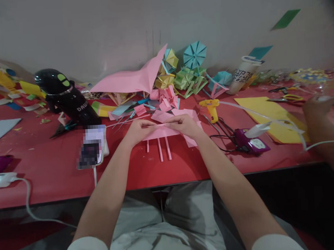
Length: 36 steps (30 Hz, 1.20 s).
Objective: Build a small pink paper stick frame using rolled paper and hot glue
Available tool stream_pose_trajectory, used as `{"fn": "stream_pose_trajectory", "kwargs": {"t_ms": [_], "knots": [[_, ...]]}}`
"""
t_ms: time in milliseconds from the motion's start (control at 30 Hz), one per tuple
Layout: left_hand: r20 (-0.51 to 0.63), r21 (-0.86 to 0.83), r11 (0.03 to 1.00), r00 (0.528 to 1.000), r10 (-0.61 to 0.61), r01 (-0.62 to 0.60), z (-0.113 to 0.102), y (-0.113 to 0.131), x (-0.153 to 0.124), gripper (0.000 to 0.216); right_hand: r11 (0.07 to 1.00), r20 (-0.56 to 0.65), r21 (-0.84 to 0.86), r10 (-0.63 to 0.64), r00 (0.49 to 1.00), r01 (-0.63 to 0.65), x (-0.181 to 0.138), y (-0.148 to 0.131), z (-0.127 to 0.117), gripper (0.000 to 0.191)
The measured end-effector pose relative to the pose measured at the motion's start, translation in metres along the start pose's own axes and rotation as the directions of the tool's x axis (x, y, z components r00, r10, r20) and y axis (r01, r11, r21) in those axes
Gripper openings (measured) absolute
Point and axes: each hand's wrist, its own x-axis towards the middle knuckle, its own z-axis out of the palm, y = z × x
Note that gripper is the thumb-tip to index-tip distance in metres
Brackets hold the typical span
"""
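Note:
A sheet of pink paper is pinched along its far edge between both hands, just above the red table. My left hand is closed on the sheet's left part, with thumb and fingers along the edge. On the right part, my right hand grips the same edge in a like way. Thin pink paper sticks lie below the sheet, their far ends hidden under it. More pink paper rests beside and behind my right hand.
A yellow glue gun and a purple power block are to the right, with cables. On the left stand a black bottle and a phone. Folded paper shapes line the wall. Another person's hand is at far right.

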Motion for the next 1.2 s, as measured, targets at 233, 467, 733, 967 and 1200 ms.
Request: {"fn": "stream_pose_trajectory", "kwargs": {"t_ms": [233,467,733,967,1200], "knots": [[-0.031,0.008,0.999,0.999,-0.038,0.038,0.000,-0.004,0.001,0.022,1.000,0.007,0.003,0.010,1.000,-0.010,0.000,0.000,0.001,0.040],[-0.002,-0.110,0.993,0.999,-0.051,0.050,-0.001,-0.007,0.001,0.026,0.999,0.013,0.031,0.020,1.000,-0.020,0.000,0.001,0.000,0.040],[0.035,-0.281,0.947,0.988,-0.153,0.157,-0.008,-0.019,0.004,0.032,0.996,0.025,0.087,0.016,1.000,-0.018,0.001,0.004,-0.002,0.033],[0.062,-0.366,0.902,0.973,-0.222,0.229,-0.011,-0.017,0.003,0.031,0.998,0.024,0.059,0.027,0.999,-0.029,0.001,0.005,-0.003,0.035],[0.025,-0.343,0.918,0.979,-0.203,0.199,-0.014,-0.018,0.003,0.034,0.998,0.026,0.050,0.032,0.999,-0.033,0.001,0.001,-0.005,0.035]]}}
